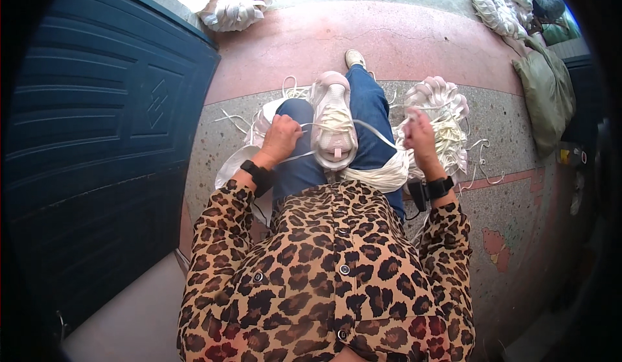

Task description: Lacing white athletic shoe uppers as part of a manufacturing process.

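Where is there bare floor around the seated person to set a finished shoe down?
Free: the pink floor band beyond the foot, between the far pile of pale shoes and the green sack. Crowded: beside both knees, where the left hand and right hand pull a white lace from the pale pink sneaker.

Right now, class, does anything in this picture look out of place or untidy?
Yes: loose white laces trail across the floor beside the shoe pile, and more spill behind the left hand lacing the shoe.

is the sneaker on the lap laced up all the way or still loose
Still loose. The white sneaker has laces only across its middle, and the left hand and right hand each pull a lace end out sideways.
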The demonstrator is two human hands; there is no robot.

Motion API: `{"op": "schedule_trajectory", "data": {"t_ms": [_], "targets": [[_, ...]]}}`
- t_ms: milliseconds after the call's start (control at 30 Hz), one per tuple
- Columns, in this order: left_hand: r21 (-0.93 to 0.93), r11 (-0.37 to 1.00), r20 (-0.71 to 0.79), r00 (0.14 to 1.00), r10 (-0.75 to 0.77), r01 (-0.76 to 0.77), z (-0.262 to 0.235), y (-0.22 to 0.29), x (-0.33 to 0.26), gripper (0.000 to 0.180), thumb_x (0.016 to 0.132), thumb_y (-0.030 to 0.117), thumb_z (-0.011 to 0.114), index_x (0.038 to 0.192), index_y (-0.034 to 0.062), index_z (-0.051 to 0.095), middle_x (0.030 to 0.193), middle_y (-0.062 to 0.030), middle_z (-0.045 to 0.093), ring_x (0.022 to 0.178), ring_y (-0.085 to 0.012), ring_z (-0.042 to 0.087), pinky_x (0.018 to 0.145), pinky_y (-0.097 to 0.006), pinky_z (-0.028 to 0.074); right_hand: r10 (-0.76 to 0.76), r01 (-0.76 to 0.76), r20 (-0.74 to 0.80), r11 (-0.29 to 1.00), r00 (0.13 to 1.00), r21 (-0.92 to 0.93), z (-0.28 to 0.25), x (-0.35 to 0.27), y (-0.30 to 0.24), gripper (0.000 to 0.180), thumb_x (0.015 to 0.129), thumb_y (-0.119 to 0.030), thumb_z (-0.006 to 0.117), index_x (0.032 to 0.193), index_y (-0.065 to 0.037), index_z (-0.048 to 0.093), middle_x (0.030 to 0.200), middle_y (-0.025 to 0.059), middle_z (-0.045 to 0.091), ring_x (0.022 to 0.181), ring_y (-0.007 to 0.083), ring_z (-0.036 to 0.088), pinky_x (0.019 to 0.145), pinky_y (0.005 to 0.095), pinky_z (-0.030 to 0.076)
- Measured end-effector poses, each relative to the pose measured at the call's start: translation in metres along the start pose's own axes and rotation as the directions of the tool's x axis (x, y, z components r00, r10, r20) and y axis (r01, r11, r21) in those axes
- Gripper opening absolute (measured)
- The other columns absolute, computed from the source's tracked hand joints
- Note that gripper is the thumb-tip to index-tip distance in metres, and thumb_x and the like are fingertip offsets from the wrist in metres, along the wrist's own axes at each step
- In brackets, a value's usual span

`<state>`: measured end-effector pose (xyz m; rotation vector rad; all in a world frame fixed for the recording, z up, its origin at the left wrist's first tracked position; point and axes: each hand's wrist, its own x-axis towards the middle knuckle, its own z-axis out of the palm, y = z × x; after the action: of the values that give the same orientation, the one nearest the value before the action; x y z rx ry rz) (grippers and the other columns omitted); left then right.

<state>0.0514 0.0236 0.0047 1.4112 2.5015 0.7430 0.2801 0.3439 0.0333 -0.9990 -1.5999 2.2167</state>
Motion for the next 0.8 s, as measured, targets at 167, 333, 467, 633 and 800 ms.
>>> {"op": "schedule_trajectory", "data": {"t_ms": [167, 333, 467, 633, 800], "targets": [[-0.943, 0.041, 0.266, 0.822, -0.504, 0.330, -0.102, -0.014, 0.050, 0.026, 0.102, 0.018, 0.052, 0.085, 0.0036, 0.064, 0.076, -0.0065, 0.064, 0.067, -0.0166, 0.060, 0.068, -0.032, 0.050, -0.024, 0.021, 0.025, 0.994, 0.999, 0.108, -0.043, 0.001, -0.022, 0.028, 0.108, -0.033, 0.048, 0.115, -0.007, 0.056, 0.066, -0.0045, 0.045, 0.046, 0.0026, 0.034, 0.038, 0.0202, 0.026], [-0.959, -0.014, 0.247, 0.807, -0.537, 0.285, -0.178, -0.060, 0.052, 0.012, 0.103, 0.019, 0.058, 0.100, 0.0077, 0.055, 0.067, 0.0045, 0.042, 0.056, -0.0069, 0.041, 0.052, -0.024, 0.037, 0.136, -0.010, 0.358, 0.944, 0.924, -0.331, -0.056, -0.009, -0.050, 0.023, 0.102, -0.023, 0.058, 0.115, -0.007, 0.068, 0.075, -0.0001, 0.061, 0.056, 0.0054, 0.050, 0.050, 0.0200, 0.039], [-0.879, 0.252, 0.207, 0.800, -0.563, 0.405, -0.191, -0.044, 0.058, 0.013, 0.101, 0.020, 0.062, 0.102, 0.0067, 0.059, 0.067, 0.0040, 0.046, 0.055, -0.0061, 0.041, 0.049, -0.024, 0.036, 0.056, 0.481, 0.517, 0.295, 0.854, -0.826, -0.049, -0.015, -0.053, 0.015, 0.094, -0.015, 0.063, 0.104, -0.010, 0.073, 0.079, 0.0059, 0.068, 0.070, 0.0192, 0.063, 0.069, 0.0322, 0.049], [-0.669, 0.618, 0.087, 0.869, -0.486, 0.413, -0.191, -0.033, 0.059, 0.015, 0.100, 0.018, 0.061, 0.102, 0.0029, 0.063, 0.069, 0.0006, 0.054, 0.056, -0.0093, 0.048, 0.053, -0.027, 0.042, -0.091, 0.594, 0.601, -0.090, 0.794, -0.799, 0.008, -0.017, -0.027, 0.011, 0.090, -0.024, 0.067, 0.088, -0.015, 0.072, 0.073, 0.0055, 0.066, 0.079, 0.0249, 0.065, 0.079, 0.0397, 0.045], [-0.318, 0.870, 0.289, 0.913, -0.289, 0.376, -0.099, 0.011, 0.045, 0.018, 0.100, 0.016, 0.060, 0.105, 0.0003, 0.068, 0.079, -0.0030, 0.065, 0.066, -0.0111, 0.060, 0.061, -0.028, 0.049, -0.296, 0.574, 0.521, 0.132, 0.801, -0.808, 0.047, -0.010, 0.034, 0.017, 0.090, -0.023, 0.062, 0.080, -0.012, 0.071, 0.074, 0.0069, 0.067, 0.080, 0.0278, 0.064, 0.078, 0.0431, 0.044]]}}
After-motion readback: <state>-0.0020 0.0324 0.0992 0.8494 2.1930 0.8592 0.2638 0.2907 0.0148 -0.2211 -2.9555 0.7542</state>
